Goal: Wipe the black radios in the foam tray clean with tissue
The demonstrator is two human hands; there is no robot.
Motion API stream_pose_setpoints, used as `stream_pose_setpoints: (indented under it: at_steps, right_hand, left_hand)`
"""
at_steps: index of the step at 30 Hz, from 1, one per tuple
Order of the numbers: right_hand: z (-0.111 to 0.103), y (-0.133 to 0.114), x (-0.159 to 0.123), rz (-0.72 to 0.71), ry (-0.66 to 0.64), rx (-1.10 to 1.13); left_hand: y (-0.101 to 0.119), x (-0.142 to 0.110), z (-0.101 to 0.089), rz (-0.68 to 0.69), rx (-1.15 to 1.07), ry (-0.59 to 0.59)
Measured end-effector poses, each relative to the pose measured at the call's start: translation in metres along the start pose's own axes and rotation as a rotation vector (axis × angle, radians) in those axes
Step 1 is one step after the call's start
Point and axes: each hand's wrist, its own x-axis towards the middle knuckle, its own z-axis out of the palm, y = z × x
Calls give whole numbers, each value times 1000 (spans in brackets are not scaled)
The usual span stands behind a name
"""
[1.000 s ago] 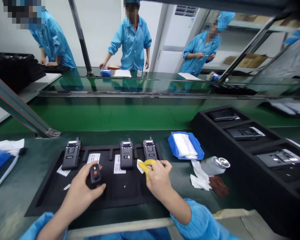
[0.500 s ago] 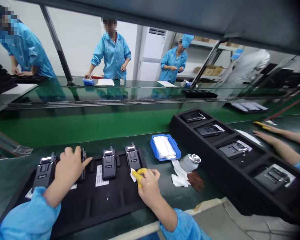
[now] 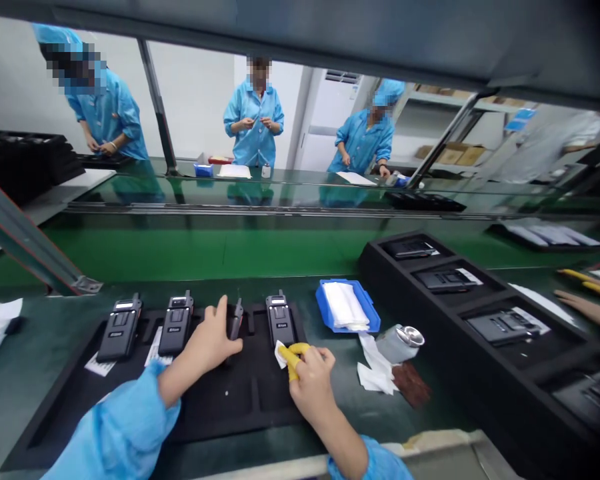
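My left hand (image 3: pixel 211 341) is closed round a black two-way radio (image 3: pixel 237 320), which is mostly hidden behind the fingers; its side edge and aerial show. Yellow finger covers are on my right hand (image 3: pixel 311 373), whose thumb and fingers pinch a small white wipe (image 3: pixel 281 355). The wipe is at the lower end of another two-way radio (image 3: pixel 280 320); whether it touches is unclear. Two more radios, one at the far left (image 3: pixel 120 330) and one beside my left hand (image 3: pixel 176 325), lie face up near white label stickers. All are on a black foam tray (image 3: pixel 205 417).
Right of the tray stand a blue bin (image 3: pixel 375 323) of white wipes, a metal-topped bottle (image 3: pixel 400 343), crumpled wipes (image 3: pixel 377 377) and a brown cloth (image 3: pixel 413 385). A deep black tray (image 3: pixel 460 370) holds several radios. A co-worker's hands (image 3: pixel 593 303) are at the far right.
My left hand has moved right from the second radio to the third. The second now lies uncovered, face up. My right hand still pinches the wipe by the rightmost radio. The camera view has shifted left.
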Motion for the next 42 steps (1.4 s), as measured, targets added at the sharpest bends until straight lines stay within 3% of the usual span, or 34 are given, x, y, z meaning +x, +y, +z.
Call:
stream_pose_setpoints:
  at_steps: [5, 11, 15, 19, 25, 31, 38, 42]
  right_hand:
    - [-10, -9, 15, 18, -19, 67]
    - [-27, -48, 45, -124, -39, 116]
    - [-29, -76, 51, -296, -72, 84]
    - [-26, -86, 52, -417, -39, 24]
    - [-26, -80, 55, -322, -9, -17]
    - [-30, -89, 47, -415, -27, 48]
    - [-27, -83, 46, -252, 12, -13]
    - [-32, -90, 46, -376, -33, 85]
  left_hand:
    - [-16, -45, -4, 128, -506, 92]
    - [-12, -81, 11, 244, -525, 207]
    - [-12, -85, 22, 288, -530, 242]
    - [-13, -84, 23, 297, -548, 227]
    - [-12, -86, 21, 311, -493, 281]
    - [-16, -88, 25, 350, -481, 305]
    - [-16, -90, 23, 397, -385, 373]
    - [-19, -92, 26, 423, -370, 369]
